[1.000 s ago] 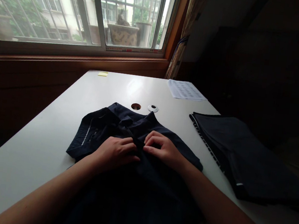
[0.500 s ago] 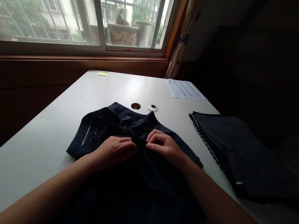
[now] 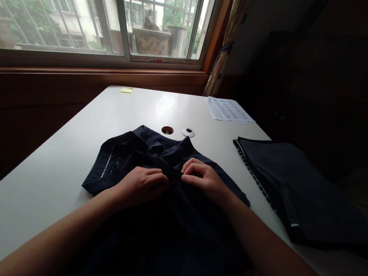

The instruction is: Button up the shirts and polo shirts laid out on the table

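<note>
Rumpled dark navy trousers [image 3: 193, 228] lie across the near part of the table, their waistband [image 3: 105, 164] with a thin white line spread at the left. My left hand [image 3: 143, 184] rests on the middle of the cloth, fingers curled down and pinching a fold; its fingertips are partly hidden. Just to the right, my right hand [image 3: 203, 180] pinches the same dark cloth between thumb and fingers. A short gap separates the two hands. The lower part of the trousers is lost in shadow between my forearms.
A folded dark garment [image 3: 286, 182] lies on the right of the white table [image 3: 50, 157]. Printed sheets [image 3: 227, 110] and a yellow sticky note [image 3: 126, 90] lie at the far edge. A cable hole [image 3: 167, 130] and a white round cover [image 3: 188, 132] sit beyond the trousers.
</note>
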A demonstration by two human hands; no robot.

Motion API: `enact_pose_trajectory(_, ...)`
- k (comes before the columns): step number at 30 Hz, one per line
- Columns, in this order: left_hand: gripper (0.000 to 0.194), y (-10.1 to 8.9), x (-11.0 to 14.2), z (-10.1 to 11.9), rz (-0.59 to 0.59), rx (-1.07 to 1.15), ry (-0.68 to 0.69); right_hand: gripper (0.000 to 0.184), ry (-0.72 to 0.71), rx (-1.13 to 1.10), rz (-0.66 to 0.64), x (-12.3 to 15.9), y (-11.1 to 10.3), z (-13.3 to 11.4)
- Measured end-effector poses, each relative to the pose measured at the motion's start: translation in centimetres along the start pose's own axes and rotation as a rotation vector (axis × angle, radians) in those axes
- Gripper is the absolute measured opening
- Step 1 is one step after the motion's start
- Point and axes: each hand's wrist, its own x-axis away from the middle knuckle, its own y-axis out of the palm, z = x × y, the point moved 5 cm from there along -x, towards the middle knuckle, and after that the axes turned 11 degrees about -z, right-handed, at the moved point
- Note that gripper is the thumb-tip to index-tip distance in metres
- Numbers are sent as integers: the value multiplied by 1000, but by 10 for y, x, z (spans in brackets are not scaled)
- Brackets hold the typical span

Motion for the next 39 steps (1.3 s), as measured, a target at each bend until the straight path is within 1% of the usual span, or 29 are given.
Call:
enact_pose_trajectory(16,11,-2,0,1,21,-17,31,22,1,2,14,-1,0,-1)
enact_pose_trajectory(23,10,-3,1,3,12,4,44,20,6,-13,10,-1,-1,0)
enact_pose_trajectory(27,9,-1,1,3,-8,7,49,20,12,-57,11,-1,0,1)
enact_pose_trajectory(30,10,1,2,1,-18,-22,33,19,38,-138,-21,-1,3,3)
enact_pose_trajectory(35,9,4,1,-3,-25,-54,-3,16,83,-289,-138,-1,11,8)
enact_pose_trajectory(39,11,4,0,-3,-14,-58,-10,16,96,-330,-156,-1,13,10)
